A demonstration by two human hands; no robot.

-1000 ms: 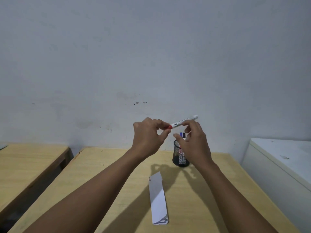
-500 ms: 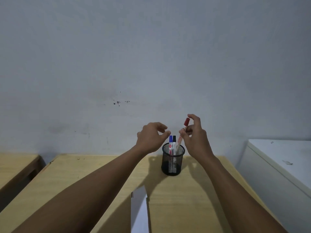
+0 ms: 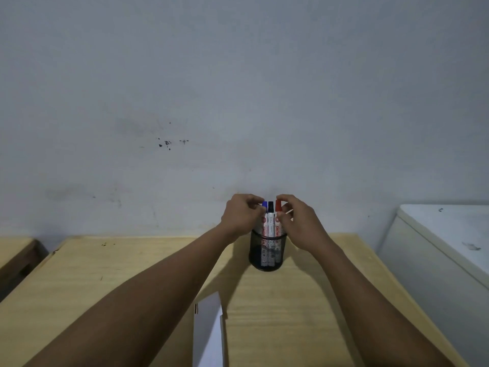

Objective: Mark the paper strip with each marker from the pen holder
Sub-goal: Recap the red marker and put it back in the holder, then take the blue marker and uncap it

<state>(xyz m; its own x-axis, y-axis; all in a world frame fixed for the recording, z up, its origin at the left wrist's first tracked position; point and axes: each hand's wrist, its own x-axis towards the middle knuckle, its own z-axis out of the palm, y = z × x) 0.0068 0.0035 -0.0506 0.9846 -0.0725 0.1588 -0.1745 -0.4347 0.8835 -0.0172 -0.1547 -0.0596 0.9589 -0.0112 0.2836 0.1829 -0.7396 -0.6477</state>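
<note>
White paper strip [image 3: 209, 329] nearest, flat on the wooden table [image 3: 105, 287] between the two forearms. Farther back, black mesh pen holder [image 3: 267, 251] upright with blue marker [image 3: 264, 218], black marker [image 3: 270, 218] and red marker [image 3: 277, 221] standing inside. Left hand [image 3: 242, 215] curled beside the blue cap, grip unclear; right hand [image 3: 299, 221] pinching the red marker near its cap.

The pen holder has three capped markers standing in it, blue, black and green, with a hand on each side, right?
Not quite: the head view shows the third marker capped red, not green. The rest holds for the pen holder.
</note>
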